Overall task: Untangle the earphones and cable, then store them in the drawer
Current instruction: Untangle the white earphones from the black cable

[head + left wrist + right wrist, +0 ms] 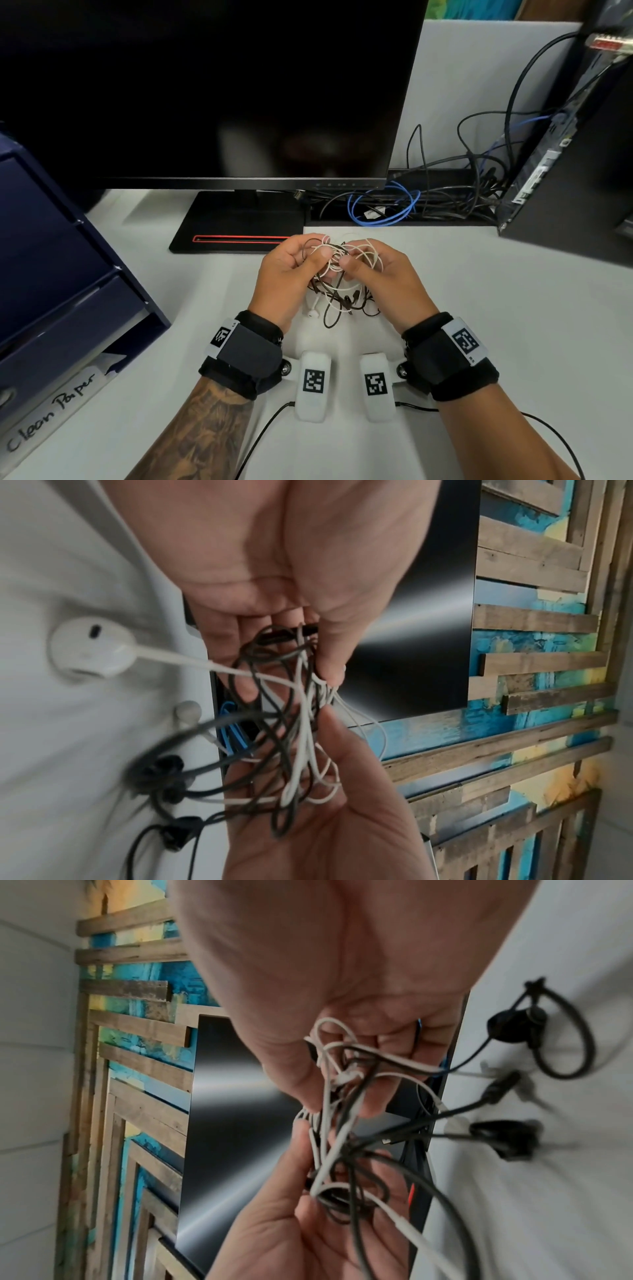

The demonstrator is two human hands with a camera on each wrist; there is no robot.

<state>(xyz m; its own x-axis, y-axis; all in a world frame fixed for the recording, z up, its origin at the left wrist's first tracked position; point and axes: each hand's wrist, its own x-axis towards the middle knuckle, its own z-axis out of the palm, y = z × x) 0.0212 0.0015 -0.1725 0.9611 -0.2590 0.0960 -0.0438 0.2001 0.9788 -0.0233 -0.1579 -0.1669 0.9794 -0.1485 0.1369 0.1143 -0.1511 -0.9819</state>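
Both hands are up in front of me over the counter (479,308), palms facing each other, wrists apart and fingertips nearly meeting. My left hand (291,270) has thumb and forefinger pinched on white strands at the top of the tangle (337,274); my right hand (380,274) has its fingers curled round loops on the other side, thumb pressing in toward the left thumb. So the knot sits directly between the two hands, equally near to each, with no clear long axis: white earphone cord and dark cable cross in all directions. The loose ends hang down from the hands toward my body; a white earbud (312,312) lies on the counter just below the left palm, and dark plugs and loops (514,1139) trail below the right. I judge the next move turns on drawing the hands apart sideways to open the knot, which risks tightening it if the wrong strand is pulled. The blue drawer unit (58,274) stands well apart to my left, nearer the left hand.
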